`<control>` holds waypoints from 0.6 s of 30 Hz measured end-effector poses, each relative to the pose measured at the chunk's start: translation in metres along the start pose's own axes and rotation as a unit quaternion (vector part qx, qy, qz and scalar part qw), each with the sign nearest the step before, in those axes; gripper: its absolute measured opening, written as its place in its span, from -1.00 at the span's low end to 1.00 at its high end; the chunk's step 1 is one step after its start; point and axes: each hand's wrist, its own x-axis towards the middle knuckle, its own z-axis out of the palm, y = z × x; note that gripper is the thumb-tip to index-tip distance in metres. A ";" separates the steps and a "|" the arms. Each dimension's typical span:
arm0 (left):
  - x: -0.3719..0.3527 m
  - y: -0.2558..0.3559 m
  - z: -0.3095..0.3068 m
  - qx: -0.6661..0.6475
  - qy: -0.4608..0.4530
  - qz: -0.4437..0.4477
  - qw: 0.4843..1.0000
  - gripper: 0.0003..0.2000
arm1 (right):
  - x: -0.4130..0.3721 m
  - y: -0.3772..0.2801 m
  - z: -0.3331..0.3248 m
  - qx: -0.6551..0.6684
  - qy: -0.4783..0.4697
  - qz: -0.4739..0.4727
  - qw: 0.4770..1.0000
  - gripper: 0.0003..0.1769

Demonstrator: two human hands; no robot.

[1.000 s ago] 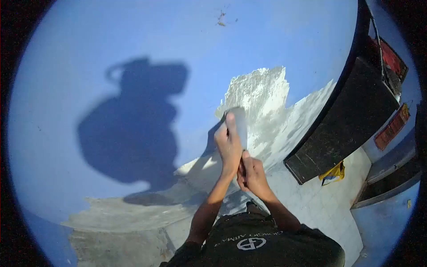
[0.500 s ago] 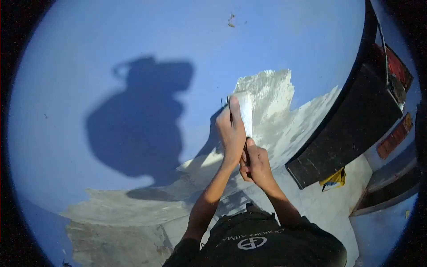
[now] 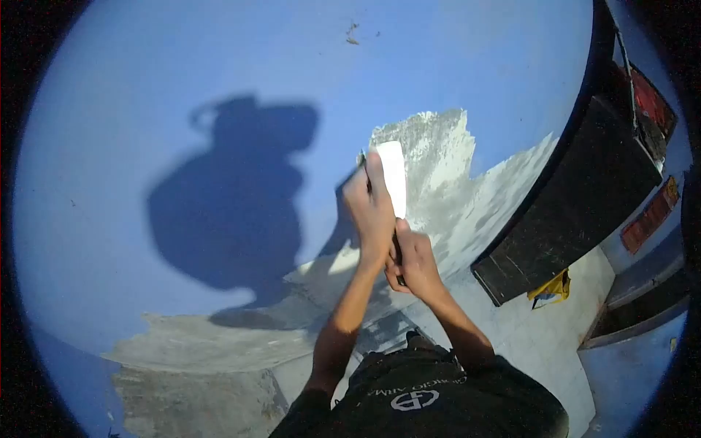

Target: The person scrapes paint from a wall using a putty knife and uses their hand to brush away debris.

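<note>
A putty knife (image 3: pixel 393 177) with a wide white-coated blade is pressed flat against a blue wall (image 3: pixel 219 66), at the left edge of a patch of white-grey putty (image 3: pixel 438 168). My left hand (image 3: pixel 370 215) lies along the blade with its fingers stretched up over it. My right hand (image 3: pixel 412 264) sits just below and grips the dark handle. Both forearms reach up from my black shirt at the bottom of the head view.
My shadow (image 3: pixel 234 197) falls on the wall to the left. A dark door or panel (image 3: pixel 577 197) stands at the right, with a yellow object (image 3: pixel 551 288) on the pale tiled floor (image 3: pixel 540 343) beneath it. Bare grey plaster (image 3: pixel 197 358) covers the lower wall.
Both hands and the knife have slid upward along the wall, and the blade now sits higher on the putty patch's left edge.
</note>
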 end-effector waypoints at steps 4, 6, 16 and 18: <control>-0.008 -0.014 0.004 0.007 0.022 -0.010 1.000 -0.50 | 0.002 -0.001 -0.014 -0.005 -0.020 0.015 1.000 -0.34; -0.013 -0.018 0.007 0.013 0.034 0.010 0.999 -0.48 | 0.003 0.015 -0.010 -0.078 0.007 -0.076 0.994 -0.36; -0.005 -0.022 0.006 0.042 0.050 0.042 0.997 -0.46 | 0.001 0.002 -0.008 -0.029 -0.004 -0.001 1.000 -0.35; -0.002 -0.003 0.002 0.027 0.031 0.019 0.999 -0.47 | -0.006 -0.006 -0.005 -0.034 0.006 0.021 0.999 -0.35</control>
